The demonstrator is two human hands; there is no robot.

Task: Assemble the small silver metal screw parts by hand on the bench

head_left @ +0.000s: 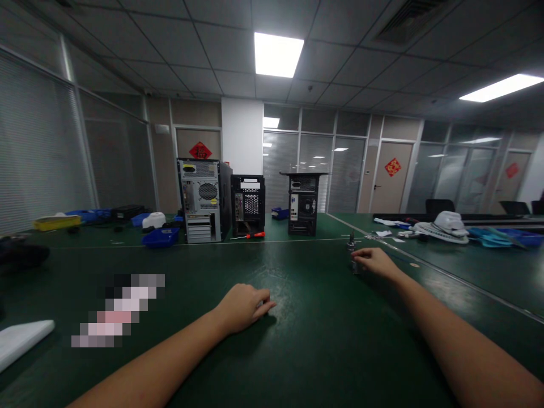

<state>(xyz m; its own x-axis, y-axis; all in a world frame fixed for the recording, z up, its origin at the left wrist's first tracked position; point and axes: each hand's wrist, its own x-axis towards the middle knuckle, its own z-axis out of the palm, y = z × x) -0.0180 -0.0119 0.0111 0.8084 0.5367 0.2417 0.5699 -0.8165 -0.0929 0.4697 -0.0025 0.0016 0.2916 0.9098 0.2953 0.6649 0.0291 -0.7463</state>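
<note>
My right hand (374, 262) reaches out over the green table, thumb and fingers pinched on the side of a slim, dark metallic piece (351, 245). This piece stands upright, with a narrow tip and shiny bands; its exact kind is too small to tell. My left hand (244, 307) rests low over the table near the middle, its fingers curled and thumb and forefinger close together. Whatever is between them, if anything, is hidden.
Computer cases stand behind: a large one (208, 198), a smaller one (249, 198) and another (302, 207). A red-handled screwdriver (255, 234) lies in front. Blue tray (160, 237) stands left, white hat (446, 226) right, white slab (25, 340) near left.
</note>
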